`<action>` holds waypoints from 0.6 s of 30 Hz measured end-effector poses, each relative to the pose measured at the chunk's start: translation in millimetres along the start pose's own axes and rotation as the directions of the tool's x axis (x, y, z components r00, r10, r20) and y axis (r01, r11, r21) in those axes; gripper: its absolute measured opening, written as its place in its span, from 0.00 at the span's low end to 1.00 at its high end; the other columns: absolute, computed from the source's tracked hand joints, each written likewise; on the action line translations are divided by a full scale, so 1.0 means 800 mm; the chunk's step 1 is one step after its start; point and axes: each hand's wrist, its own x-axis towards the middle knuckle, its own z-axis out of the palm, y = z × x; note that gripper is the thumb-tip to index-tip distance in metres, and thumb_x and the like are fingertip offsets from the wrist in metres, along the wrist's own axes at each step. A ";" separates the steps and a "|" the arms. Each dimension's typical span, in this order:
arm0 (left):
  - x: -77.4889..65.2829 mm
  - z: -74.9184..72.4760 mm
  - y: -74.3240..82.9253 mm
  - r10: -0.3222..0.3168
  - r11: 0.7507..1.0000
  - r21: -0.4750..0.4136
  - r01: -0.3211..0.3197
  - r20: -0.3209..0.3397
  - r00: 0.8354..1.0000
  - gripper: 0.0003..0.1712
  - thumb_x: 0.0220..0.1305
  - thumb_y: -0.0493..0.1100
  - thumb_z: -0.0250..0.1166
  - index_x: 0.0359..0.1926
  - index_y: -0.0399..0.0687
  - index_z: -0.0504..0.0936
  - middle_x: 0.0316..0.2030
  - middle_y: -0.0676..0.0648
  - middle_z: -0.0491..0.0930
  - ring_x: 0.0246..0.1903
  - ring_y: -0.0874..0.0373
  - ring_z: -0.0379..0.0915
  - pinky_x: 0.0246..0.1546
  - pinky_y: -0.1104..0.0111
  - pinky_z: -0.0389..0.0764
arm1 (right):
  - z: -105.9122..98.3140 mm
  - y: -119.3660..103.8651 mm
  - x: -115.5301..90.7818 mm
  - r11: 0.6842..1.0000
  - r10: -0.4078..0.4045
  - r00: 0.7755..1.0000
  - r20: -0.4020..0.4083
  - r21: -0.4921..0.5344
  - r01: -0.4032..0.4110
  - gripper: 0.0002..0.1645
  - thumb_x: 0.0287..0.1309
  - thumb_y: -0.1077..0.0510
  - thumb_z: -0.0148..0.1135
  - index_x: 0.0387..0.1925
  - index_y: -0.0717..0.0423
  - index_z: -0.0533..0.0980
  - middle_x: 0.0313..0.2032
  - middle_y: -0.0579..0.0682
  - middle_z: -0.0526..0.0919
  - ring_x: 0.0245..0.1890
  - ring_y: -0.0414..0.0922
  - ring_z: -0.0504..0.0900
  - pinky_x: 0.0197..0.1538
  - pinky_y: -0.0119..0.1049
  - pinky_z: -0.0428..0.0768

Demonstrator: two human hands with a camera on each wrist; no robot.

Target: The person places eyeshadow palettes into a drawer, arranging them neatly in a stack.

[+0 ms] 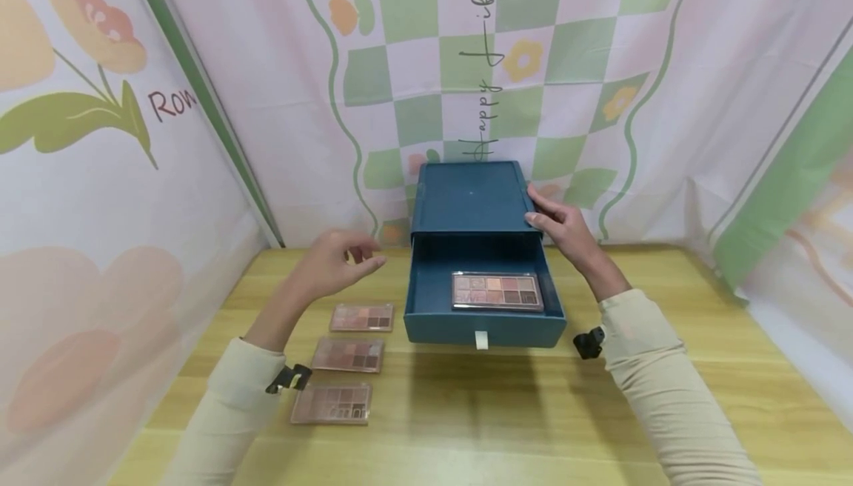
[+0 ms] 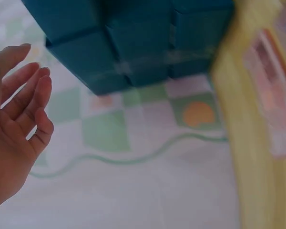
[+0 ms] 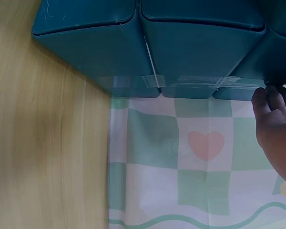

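A dark blue drawer unit (image 1: pixel 470 197) stands against the patterned cloth; the wrist views show stacked tiers. Its top drawer (image 1: pixel 433 328), with a white pull tab (image 1: pixel 482 340), is pulled out. Inside lies an eyeshadow palette (image 1: pixel 497 291) under a clear lid. My right hand (image 1: pixel 566 232) rests against the unit's right side, thumb near the upper front corner, fingers extended along the side. Left of the drawer, my left hand (image 1: pixel 336 262) hovers empty with loosely bent fingers. Below it, three more eyeshadow palettes (image 1: pixel 362 317) (image 1: pixel 349 355) (image 1: pixel 332 404) lie in a column on the table.
The wooden table (image 1: pixel 493 427) runs back to a hanging cloth (image 1: pixel 400 64) with green checks and flowers. More cloth hangs at the left and right sides. A small black camera (image 1: pixel 589 343) sits at my right wrist, another (image 1: pixel 289 378) at my left.
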 end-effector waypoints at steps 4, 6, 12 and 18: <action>-0.012 -0.001 -0.032 -0.133 0.991 -0.031 0.132 -0.011 0.991 0.10 0.67 0.44 0.68 0.40 0.43 0.89 0.30 0.47 0.87 0.30 0.59 0.78 0.35 0.65 0.81 | -0.001 0.000 -0.001 1.000 -0.003 1.000 0.001 0.004 0.003 0.36 0.76 0.54 0.51 0.78 0.57 0.54 0.80 0.57 0.51 0.80 0.57 0.51 0.59 0.08 0.65; -0.018 -0.001 -0.048 -0.196 0.979 -0.070 0.193 -0.038 0.980 0.10 0.67 0.44 0.67 0.40 0.42 0.89 0.30 0.46 0.87 0.30 0.59 0.77 0.34 0.68 0.79 | -0.001 0.001 -0.001 1.000 -0.004 1.000 0.002 0.005 0.004 0.36 0.76 0.54 0.51 0.78 0.57 0.54 0.80 0.57 0.51 0.80 0.57 0.51 0.59 0.08 0.65; -0.032 0.000 -0.091 -0.304 0.947 -0.132 0.294 -0.070 0.950 0.11 0.67 0.43 0.67 0.41 0.39 0.88 0.35 0.39 0.89 0.31 0.56 0.80 0.33 0.69 0.81 | -0.001 0.001 -0.001 1.000 0.000 1.000 0.001 -0.002 0.000 0.36 0.75 0.54 0.51 0.78 0.58 0.54 0.80 0.57 0.51 0.80 0.57 0.51 0.59 0.08 0.65; -0.052 0.008 -0.135 -0.448 0.887 -0.154 0.436 -0.055 0.892 0.15 0.67 0.45 0.68 0.44 0.37 0.87 0.39 0.37 0.88 0.36 0.54 0.82 0.37 0.69 0.81 | -0.002 0.001 -0.001 1.000 0.006 1.000 0.006 -0.026 -0.006 0.36 0.76 0.52 0.51 0.78 0.54 0.54 0.80 0.54 0.51 0.80 0.56 0.51 0.59 0.07 0.64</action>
